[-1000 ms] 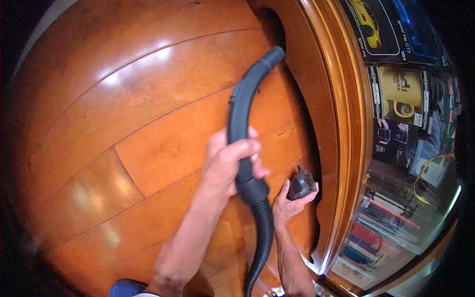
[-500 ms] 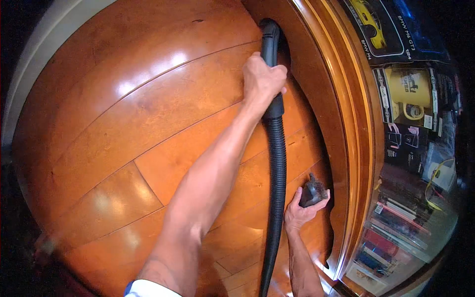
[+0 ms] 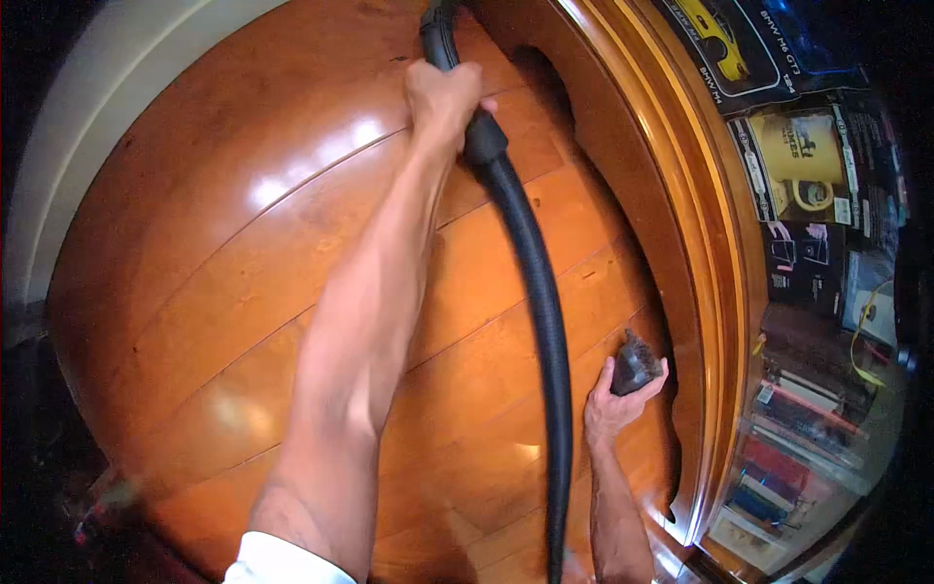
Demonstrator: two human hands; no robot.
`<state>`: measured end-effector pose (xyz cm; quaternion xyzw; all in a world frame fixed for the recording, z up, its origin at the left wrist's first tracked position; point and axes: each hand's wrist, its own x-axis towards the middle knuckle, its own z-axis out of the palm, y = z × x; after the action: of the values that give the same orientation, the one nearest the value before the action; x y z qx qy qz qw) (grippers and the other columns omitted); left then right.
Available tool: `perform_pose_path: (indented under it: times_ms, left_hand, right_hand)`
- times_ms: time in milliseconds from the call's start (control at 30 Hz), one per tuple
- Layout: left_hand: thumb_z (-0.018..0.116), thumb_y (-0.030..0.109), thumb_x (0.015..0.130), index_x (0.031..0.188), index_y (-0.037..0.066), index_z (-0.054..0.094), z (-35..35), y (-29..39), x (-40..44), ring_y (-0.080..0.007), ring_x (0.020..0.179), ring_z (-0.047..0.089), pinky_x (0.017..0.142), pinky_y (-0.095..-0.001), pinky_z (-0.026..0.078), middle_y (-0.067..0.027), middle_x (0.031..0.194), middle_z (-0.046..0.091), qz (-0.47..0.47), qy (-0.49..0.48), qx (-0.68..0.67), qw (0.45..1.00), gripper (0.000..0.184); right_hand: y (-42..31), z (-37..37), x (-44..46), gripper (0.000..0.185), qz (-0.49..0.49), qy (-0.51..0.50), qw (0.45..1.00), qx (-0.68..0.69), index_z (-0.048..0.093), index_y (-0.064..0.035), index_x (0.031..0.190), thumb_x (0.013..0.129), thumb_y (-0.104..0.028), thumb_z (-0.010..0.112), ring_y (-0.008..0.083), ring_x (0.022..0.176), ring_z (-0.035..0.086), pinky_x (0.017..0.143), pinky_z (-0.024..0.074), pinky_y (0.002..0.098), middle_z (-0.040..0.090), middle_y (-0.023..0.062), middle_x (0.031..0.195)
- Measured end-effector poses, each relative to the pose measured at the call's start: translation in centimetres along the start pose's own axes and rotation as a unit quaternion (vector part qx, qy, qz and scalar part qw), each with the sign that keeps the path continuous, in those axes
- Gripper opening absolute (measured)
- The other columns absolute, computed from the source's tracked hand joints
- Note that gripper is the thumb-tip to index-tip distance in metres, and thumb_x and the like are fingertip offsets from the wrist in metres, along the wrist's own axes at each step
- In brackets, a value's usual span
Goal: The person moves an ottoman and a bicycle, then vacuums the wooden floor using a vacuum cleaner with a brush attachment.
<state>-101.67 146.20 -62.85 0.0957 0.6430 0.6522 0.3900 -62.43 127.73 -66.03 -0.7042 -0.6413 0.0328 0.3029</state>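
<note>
My left hand (image 3: pixel 443 100) is wrapped round the black handle (image 3: pixel 484 139) of a vacuum hose, near the top of the view. From the handle the ribbed black hose (image 3: pixel 547 321) curves down to the bottom edge, between my two arms. The handle's far end lies at the base of the wooden cabinet (image 3: pixel 671 195), partly cut off by the frame. At the lower right, my right hand (image 3: pixel 615 407) grips a small dark brush head (image 3: pixel 635 365) with its bristles facing up and right, beside the cabinet's bottom edge.
Glossy wooden floorboards (image 3: pixel 243 321) spread below the hands. Behind the cabinet's glass are car-model boxes (image 3: pixel 720 39), a boxed yellow mug (image 3: pixel 803 151) and several books (image 3: pixel 778 467). A pale curved edge (image 3: pixel 97 117) runs along the upper left.
My left hand has moved the handle up and left, away from the dark gap under the cabinet. My right hand and the brush head sit slightly farther right in view, as the view has shifted.
</note>
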Motion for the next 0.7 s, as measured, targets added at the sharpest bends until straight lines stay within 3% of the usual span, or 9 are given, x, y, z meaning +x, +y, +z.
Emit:
perform_pose_path:
  times_ms: [133,233,300,333,467,633,700]
  left_hand:
    - [0.058,0.006,0.085,0.078,-0.004,0.056,-2.7,1.7,0.2,-0.0287,0.046,0.063,0.037,-0.0465,0.052,-0.0179,0.060,0.061,-0.052,-0.057,0.104,0.992,0.013]
    - [0.059,0.007,0.082,0.078,-0.004,0.053,-4.4,1.8,-6.1,-0.0256,0.049,0.067,0.041,-0.0414,0.053,-0.0158,0.058,0.062,-0.081,-0.077,0.120,0.986,0.013]
    - [0.063,0.010,0.082,0.085,-0.007,0.056,-4.8,0.5,-7.6,-0.0241,0.050,0.069,0.043,-0.0376,0.052,-0.0160,0.062,0.064,-0.056,-0.114,0.169,0.977,0.018]
    - [0.063,0.011,0.082,0.087,-0.007,0.057,-4.8,0.4,-7.2,-0.0237,0.051,0.069,0.043,-0.0378,0.052,-0.0157,0.061,0.064,-0.063,-0.115,0.183,0.974,0.019]
    - [0.067,0.013,0.085,0.092,-0.009,0.059,-5.6,-1.5,-5.5,-0.0225,0.050,0.069,0.041,-0.0376,0.051,-0.0138,0.060,0.063,-0.040,-0.125,0.144,0.981,0.025]
    - [0.062,0.010,0.084,0.080,-0.009,0.056,-5.2,1.3,-5.1,-0.0239,0.046,0.064,0.037,-0.0403,0.049,-0.0148,0.058,0.060,-0.036,-0.054,0.060,0.996,0.021]
    - [0.062,0.013,0.083,0.070,-0.008,0.056,-5.3,0.9,-2.3,-0.0256,0.046,0.064,0.036,-0.0408,0.049,-0.0170,0.058,0.061,-0.037,-0.044,0.106,0.993,0.025]
  right_hand:
    - [-0.6,-0.5,0.4,0.085,-0.024,-0.015,0.999,0.023,0.032,0.0047,0.149,0.083,-0.015,0.081,0.0430,0.129,0.050,0.109,0.0413,0.0460,0.047,0.0282,0.143]
    - [-4.7,0.8,1.0,0.086,-0.034,-0.039,0.998,0.031,0.033,0.0052,0.149,0.083,-0.017,0.082,0.0437,0.126,0.051,0.106,0.0430,0.0470,0.047,0.0288,0.142]
    - [-7.0,3.0,1.0,0.087,-0.099,0.011,0.995,-0.020,0.032,0.0055,0.149,0.082,-0.017,0.082,0.0449,0.123,0.052,0.104,0.0438,0.0483,0.048,0.0293,0.140]
    - [-7.1,3.2,1.0,0.088,-0.053,0.003,0.998,0.031,0.032,0.0053,0.149,0.081,-0.017,0.083,0.0456,0.122,0.051,0.103,0.0434,0.0495,0.049,0.0296,0.136]
    - [-6.0,3.4,0.7,0.083,-0.045,-0.008,0.999,0.022,0.032,0.0034,0.149,0.084,-0.015,0.080,0.0415,0.129,0.050,0.108,0.0413,0.0440,0.048,0.0275,0.140]
    - [-6.0,3.7,0.9,0.085,-0.062,0.004,0.998,0.023,0.033,0.0035,0.148,0.082,-0.017,0.082,0.0406,0.129,0.050,0.108,0.0406,0.0443,0.048,0.0269,0.140]
    - [-6.1,3.3,0.8,0.085,-0.058,0.003,0.998,0.029,0.034,0.0033,0.148,0.082,-0.018,0.083,0.0410,0.127,0.050,0.107,0.0411,0.0456,0.049,0.0267,0.138]
